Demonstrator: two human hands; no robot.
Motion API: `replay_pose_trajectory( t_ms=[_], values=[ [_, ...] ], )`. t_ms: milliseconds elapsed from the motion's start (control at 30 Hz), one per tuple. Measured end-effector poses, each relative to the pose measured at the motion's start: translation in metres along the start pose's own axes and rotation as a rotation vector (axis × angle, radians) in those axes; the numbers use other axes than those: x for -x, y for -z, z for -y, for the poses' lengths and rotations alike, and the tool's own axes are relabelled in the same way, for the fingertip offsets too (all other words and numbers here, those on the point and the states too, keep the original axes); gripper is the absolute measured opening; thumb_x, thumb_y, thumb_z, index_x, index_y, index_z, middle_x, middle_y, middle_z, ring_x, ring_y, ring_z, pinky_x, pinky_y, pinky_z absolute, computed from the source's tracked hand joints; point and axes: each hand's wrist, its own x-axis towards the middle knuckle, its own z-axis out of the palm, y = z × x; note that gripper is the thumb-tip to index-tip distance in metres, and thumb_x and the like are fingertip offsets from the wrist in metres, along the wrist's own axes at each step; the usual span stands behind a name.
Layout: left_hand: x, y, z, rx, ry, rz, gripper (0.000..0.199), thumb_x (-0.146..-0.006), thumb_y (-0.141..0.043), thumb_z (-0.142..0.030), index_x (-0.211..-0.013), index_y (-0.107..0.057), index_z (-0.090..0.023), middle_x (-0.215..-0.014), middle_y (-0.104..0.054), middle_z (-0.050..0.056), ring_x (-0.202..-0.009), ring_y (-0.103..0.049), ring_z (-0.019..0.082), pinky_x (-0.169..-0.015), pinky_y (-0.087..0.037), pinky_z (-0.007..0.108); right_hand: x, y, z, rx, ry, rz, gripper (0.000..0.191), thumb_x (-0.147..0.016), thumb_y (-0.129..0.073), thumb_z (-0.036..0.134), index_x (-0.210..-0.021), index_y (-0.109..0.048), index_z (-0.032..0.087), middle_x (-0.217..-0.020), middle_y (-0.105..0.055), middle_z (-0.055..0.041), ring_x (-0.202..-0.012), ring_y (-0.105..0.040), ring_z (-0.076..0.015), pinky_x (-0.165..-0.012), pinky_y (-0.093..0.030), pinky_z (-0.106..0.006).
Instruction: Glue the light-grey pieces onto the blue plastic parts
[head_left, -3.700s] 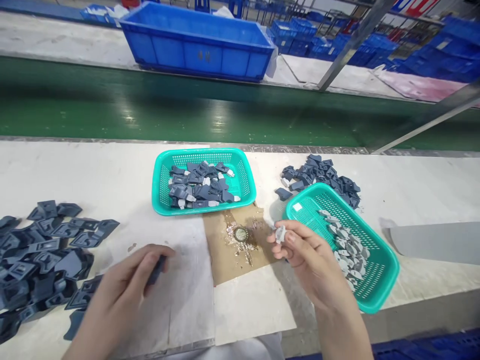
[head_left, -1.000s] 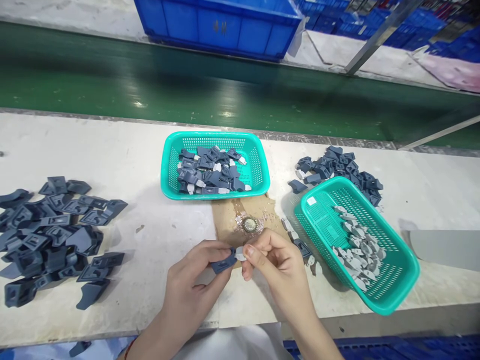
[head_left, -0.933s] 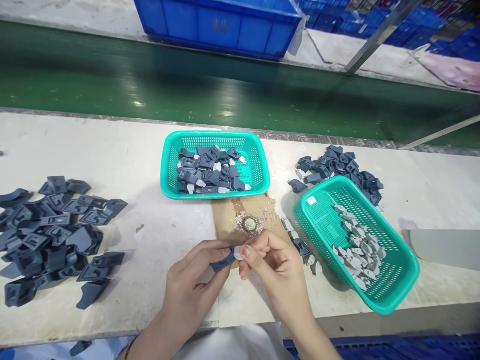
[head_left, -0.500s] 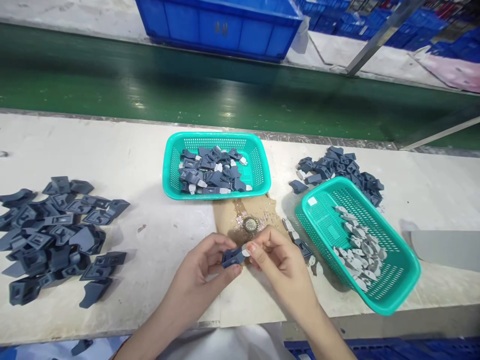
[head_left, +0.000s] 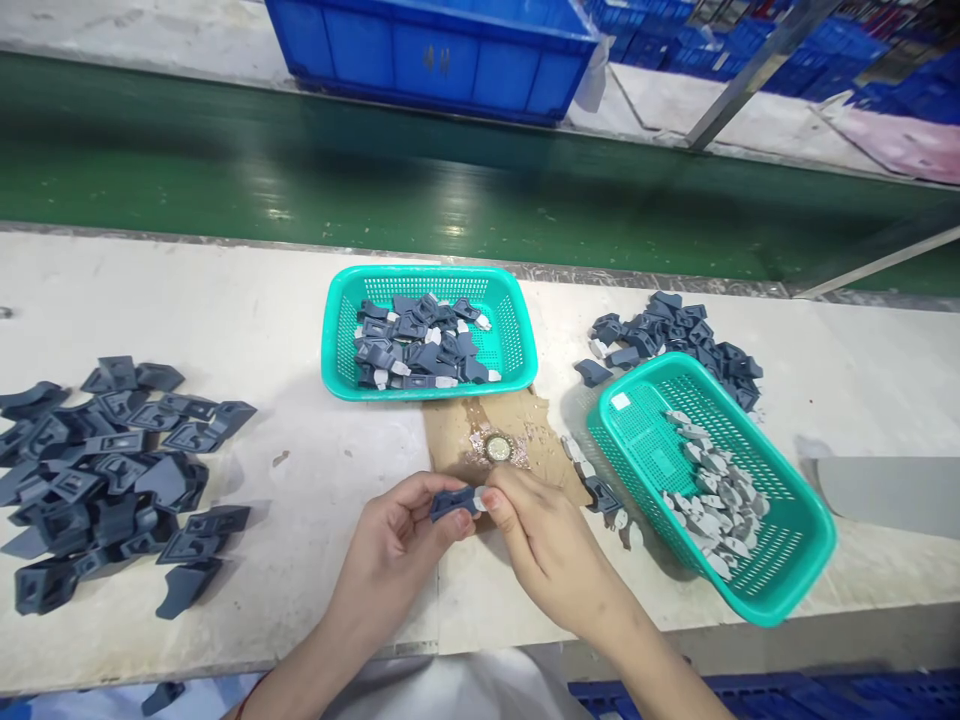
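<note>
My left hand (head_left: 405,530) pinches a dark grey plastic part (head_left: 452,502) between thumb and fingers, above the table's front middle. My right hand (head_left: 529,520) grips a small light grey piece (head_left: 481,499) at the right end of that part. The two pieces touch. Just beyond my hands, a small round metallic object (head_left: 499,448) sits on brown cardboard (head_left: 450,430). Behind it, a green basket (head_left: 429,394) holds dark parts with light tips. Another green basket (head_left: 806,500), on the right, contains many light pieces.
Dark parts lie piled on the left (head_left: 112,480) and at the back right (head_left: 682,335). A few loose pieces (head_left: 600,493) lie beside the right basket. Beyond the table run a green strip (head_left: 360,190) and a shelf with a large blue crate (head_left: 435,60).
Both hands have shifted slightly left with the dark part, which is now more level. My right fingers have curled in more closely around the light piece.
</note>
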Motion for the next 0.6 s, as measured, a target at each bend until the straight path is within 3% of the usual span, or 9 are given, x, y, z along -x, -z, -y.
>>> replay_pose_trajectory(
  t_ms=[300,500,600],
  values=[
    [0.002,-0.002,-0.007,-0.226,-0.123,-0.028,0.020,-0.080,-0.080,-0.031,-0.093,-0.075,-0.017,-0.086,-0.079,0.006,-0.082,-0.074,0.017,-0.076,-0.062,0.023,-0.002,0.001,0.001,0.113,0.098,-0.060,0.030,-0.108,-0.030,0.024,-0.080,-0.040,0.025,-0.072,-0.056,-0.0013,-0.064,-0.056,-0.0187,-0.058,-0.040,-0.030],
    [0.001,0.000,-0.011,-0.412,-0.256,-0.014,0.011,-0.083,-0.074,-0.027,-0.090,-0.075,-0.019,-0.083,-0.081,0.005,-0.078,-0.076,0.018,-0.074,-0.063,0.024,0.004,-0.003,0.003,0.084,0.025,-0.050,0.032,-0.109,-0.029,0.027,-0.081,-0.045,0.024,-0.076,-0.060,-0.0028,-0.069,-0.058,-0.0189,-0.060,-0.043,-0.030],
    [0.000,0.007,-0.022,-0.538,-0.307,0.054,0.008,-0.082,-0.075,-0.024,-0.089,-0.076,-0.021,-0.080,-0.081,0.003,-0.073,-0.077,0.018,-0.070,-0.063,0.023,0.005,0.002,0.008,-0.045,-0.013,0.015,0.033,-0.110,-0.033,0.029,-0.084,-0.052,0.023,-0.083,-0.063,-0.0038,-0.078,-0.062,-0.0193,-0.066,-0.047,-0.030]
  ],
)
